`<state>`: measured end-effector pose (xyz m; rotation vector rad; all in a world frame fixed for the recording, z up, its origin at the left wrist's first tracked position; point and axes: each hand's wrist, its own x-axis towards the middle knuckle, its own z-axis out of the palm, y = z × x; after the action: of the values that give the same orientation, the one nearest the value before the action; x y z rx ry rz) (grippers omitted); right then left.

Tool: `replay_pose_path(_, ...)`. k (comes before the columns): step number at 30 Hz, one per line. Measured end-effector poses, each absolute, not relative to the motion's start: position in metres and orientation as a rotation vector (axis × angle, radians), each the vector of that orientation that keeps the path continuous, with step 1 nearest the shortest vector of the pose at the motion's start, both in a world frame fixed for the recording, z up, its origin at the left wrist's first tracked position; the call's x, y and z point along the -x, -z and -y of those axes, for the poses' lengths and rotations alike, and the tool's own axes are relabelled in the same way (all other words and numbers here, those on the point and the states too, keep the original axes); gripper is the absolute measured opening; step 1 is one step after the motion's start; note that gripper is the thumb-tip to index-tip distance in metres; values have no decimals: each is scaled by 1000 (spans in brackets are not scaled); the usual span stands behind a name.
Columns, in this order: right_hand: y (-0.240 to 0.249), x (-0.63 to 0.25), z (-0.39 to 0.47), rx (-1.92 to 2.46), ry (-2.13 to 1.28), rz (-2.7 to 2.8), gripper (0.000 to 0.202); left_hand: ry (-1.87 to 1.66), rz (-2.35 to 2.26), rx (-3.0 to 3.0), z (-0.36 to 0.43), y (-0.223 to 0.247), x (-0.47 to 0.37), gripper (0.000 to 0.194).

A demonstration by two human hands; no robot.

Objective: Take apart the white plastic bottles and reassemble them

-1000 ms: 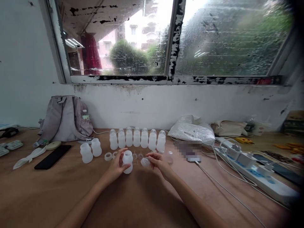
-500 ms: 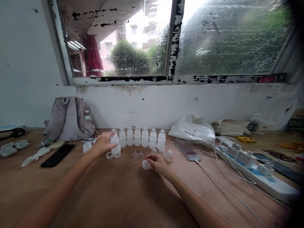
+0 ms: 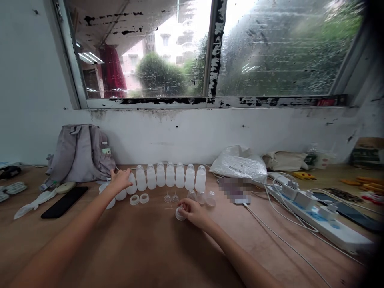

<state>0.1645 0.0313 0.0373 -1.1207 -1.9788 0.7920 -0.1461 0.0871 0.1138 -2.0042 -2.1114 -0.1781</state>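
From my remote seat, I have the backpack (image 3: 75, 156) and the phone (image 3: 65, 203) at the far left of the bench (image 3: 150, 248), off to the side, which I judge leaves the hands their room. Two bottles (image 3: 121, 195) stand partly behind my left forearm (image 3: 72, 228), and a third bottle (image 3: 132, 189) stands at the left fingertips. My left hand (image 3: 120, 181) comes in palm down over these, its forearm slanting up from the lower left; the fingers are spread, with thumb and index at the third bottle's upper part. I cannot tell whether they grip it.

Two rings (image 3: 144, 201) lie flat side by side just in front of the capped row (image 3: 170, 179); flat like that, I reckon they are unlikely to roll. The row's seven bottles stand upright, close together but easy to count, near the wall. Two teats (image 3: 167, 198) sit as a pair, apart from the rings, probably to keep like with like.

My right hand (image 3: 195, 213) is low near the bench, its forearm angling in from the lower right. Its fingers pinch a clear piece (image 3: 180, 214) from above, a light hold that probably suits something small. Just beyond and to the right are the caps (image 3: 211, 199), grouped within easy reach.
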Motion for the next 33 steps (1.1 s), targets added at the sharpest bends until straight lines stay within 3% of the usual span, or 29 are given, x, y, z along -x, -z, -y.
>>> replay_pose_path(7,-22,-164,-34,1267,-469,2140,12,222,2120,1881,-82,-114,142,59)
replay_pose_path(9,-18,-163,-35,1272,-444,2142,8,354,2066,1852,-72,-114,129,60)
replay_pose_path(13,-16,-161,-34,1231,-448,2119,4,847,1849,2286,-39,-91,77,39)
replay_pose_path(16,-18,-158,-31,1148,-473,2114,6,1074,1647,2721,-17,-63,33,51)
replay_pose_path(18,-19,-156,-28,1080,-485,2122,7,1050,1582,2808,-9,-48,12,54)
replay_pose_path(24,-20,-152,-22,1018,-374,2234,11,1043,1488,2809,-11,-32,-3,19)
replay_pose_path(33,-22,-149,-18,862,-378,2326,21,1128,1403,2864,-14,-28,10,32)
